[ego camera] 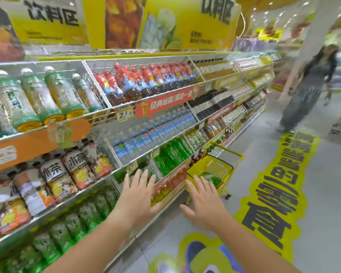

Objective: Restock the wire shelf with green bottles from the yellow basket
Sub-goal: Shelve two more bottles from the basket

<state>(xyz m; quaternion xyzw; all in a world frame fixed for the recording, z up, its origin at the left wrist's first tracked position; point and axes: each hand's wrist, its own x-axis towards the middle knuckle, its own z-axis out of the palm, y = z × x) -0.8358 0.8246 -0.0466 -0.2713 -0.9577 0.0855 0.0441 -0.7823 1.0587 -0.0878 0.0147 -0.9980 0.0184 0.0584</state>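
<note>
- Both hands are held out ahead, fingers straight and spread, gripping nothing: the left hand (pixel 139 196) is in front of the lower shelf edge, the right hand (pixel 204 203) reaches towards the basket.
- The yellow plastic shopping basket (pixel 220 164) stands on the grey floor just beside the shelving, beyond the right hand. Something green (pixel 212 179) lies inside it, most likely the bottles, though it is too blurred to count them or see how they lie.
- The white wire shelf (pixel 111 152) already carries a row of bright green plastic bottles (pixel 171 154), leaning back, with a gap to their left.
- I would guess full bottles like these are fairly heavy for their size, stiff while sealed, and smooth enough to slip where the label wrap is glossy.
- The surest hold looks like fingers wrapped round the middle of the body, or the neck under the cap when lifting one out of the basket.
- They should not break easily, but one dropped on this floor could dent or roll off.
</note>
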